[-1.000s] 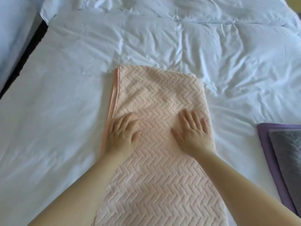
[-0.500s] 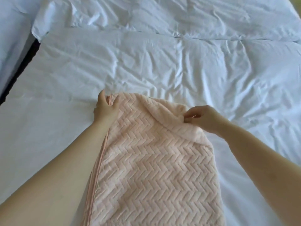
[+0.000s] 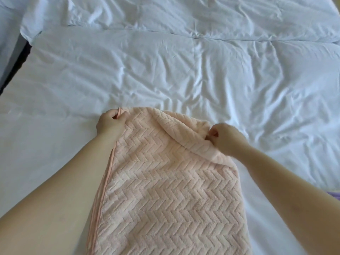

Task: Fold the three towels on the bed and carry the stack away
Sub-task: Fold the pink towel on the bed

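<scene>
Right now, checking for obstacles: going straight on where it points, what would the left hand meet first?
Probably only the white duvet beyond the pink towel the left hand grips; depth is unclear.

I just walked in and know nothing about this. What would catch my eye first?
A peach towel with a zigzag weave lies in the middle of the white bed. The left hand pinches its far left corner, and the right hand pinches the far right corner, where the cloth bunches and curls over.
</scene>
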`<state>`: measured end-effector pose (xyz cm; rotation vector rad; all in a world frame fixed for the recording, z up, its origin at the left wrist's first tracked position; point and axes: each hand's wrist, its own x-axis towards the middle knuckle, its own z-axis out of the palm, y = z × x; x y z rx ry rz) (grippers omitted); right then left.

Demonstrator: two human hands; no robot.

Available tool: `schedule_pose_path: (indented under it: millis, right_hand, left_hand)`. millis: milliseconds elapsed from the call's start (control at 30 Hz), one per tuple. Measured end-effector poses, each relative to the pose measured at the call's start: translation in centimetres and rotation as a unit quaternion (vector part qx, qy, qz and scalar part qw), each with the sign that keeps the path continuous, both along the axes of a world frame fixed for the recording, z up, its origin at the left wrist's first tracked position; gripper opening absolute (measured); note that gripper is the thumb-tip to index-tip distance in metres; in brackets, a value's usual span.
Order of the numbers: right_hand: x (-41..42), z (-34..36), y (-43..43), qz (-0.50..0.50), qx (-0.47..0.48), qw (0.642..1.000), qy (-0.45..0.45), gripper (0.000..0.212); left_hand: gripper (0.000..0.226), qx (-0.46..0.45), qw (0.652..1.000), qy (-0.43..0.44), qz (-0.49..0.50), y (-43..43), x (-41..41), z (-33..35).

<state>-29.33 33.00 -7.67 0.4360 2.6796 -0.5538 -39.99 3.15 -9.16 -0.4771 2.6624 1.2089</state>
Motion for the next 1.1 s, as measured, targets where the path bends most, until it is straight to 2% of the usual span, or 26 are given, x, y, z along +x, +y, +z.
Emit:
schedule_pose_path:
  millis: [67, 167, 233, 333, 433, 467, 500, 567, 600, 700, 767, 833, 900, 967, 1033, 1100]
  right_hand:
    - [-1.5, 1.1, 2.5, -0.032, -0.034, 0.998, 0.046, 0.019]
    - [-2.9, 2.8, 6.3, -0.135, -0.113, 0.978, 0.111, 0.022]
    - [-3.5, 2.7, 7.7, -0.197, -0.150, 0.961, 0.119, 0.023]
    - [-4.3, 2.0, 7.7, -0.207, -0.189, 0.954, 0.103, 0.017]
    - [-5.0, 1.6, 7.6, -0.206, -0.223, 0.949, 0.083, 0.011]
    - [-5.1, 1.7, 7.7, -0.197, -0.241, 0.948, 0.067, 0.008]
    - [-5.1, 1.9, 7.8, -0.174, -0.260, 0.948, 0.049, 0.014]
    - [-5.0, 2.4, 7.9, -0.085, -0.251, 0.964, 0.014, 0.044]
    - [-5.0, 2.7, 7.8, -0.030, -0.215, 0.976, 0.000, 0.051]
    - [-5.2, 3.2, 7.4, 0.102, -0.082, 0.991, -0.018, 0.040]
    - [-5.1, 3.6, 7.1, 0.137, -0.052, 0.989, -0.032, 0.034]
    - [-4.9, 3.8, 7.0, 0.166, -0.042, 0.985, -0.036, 0.027]
    - [-4.7, 4.0, 7.0, 0.178, -0.021, 0.984, -0.003, 0.014]
    - [-4.6, 4.3, 7.2, 0.174, 0.011, 0.982, 0.075, 0.007]
    - [-4.4, 4.7, 7.3, 0.189, 0.006, 0.973, 0.133, 0.015]
    - [-3.8, 5.4, 6.8, 0.229, -0.043, 0.961, 0.148, 0.024]
  left_hand:
    - [0.019, 0.032, 0.999, 0.015, 0.019, -0.3, -0.2, 0.0]
    - [0.020, 0.071, 0.996, 0.025, 0.042, -1.1, -0.4, 0.4]
    - [0.015, 0.088, 0.995, 0.013, 0.041, -1.2, -0.5, 0.3]
    - [0.005, 0.091, 0.995, -0.008, 0.035, -0.8, -0.7, 0.3]
    - [0.037, 0.119, 0.990, -0.029, 0.067, -0.4, -1.2, 0.5]
    - [0.038, 0.127, 0.988, -0.046, 0.070, -0.4, -1.5, 0.6]
    - [0.030, 0.125, 0.988, -0.068, 0.054, -0.5, -1.7, 0.8]
    - [0.017, 0.114, 0.988, -0.107, -0.004, -0.8, -1.7, 1.2]
    - [0.013, 0.115, 0.986, -0.114, -0.032, -0.9, -1.7, 1.3]
    - [0.021, 0.065, 0.988, -0.093, -0.103, -0.7, -1.7, 1.6]
    - [0.032, 0.000, 0.986, -0.069, -0.153, -0.4, -1.6, 1.8]
    - [0.040, -0.020, 0.975, -0.082, -0.206, -0.3, -1.6, 1.8]
    - [0.042, -0.055, 0.963, -0.109, -0.241, -0.3, -1.7, 1.9]
    - [0.029, -0.105, 0.952, -0.115, -0.265, -0.3, -1.8, 2.1]
    - [0.007, -0.127, 0.941, -0.110, -0.294, -0.3, -1.9, 2.5]
    - [0.022, -0.165, 0.925, -0.109, -0.326, -0.7, -1.8, 2.4]
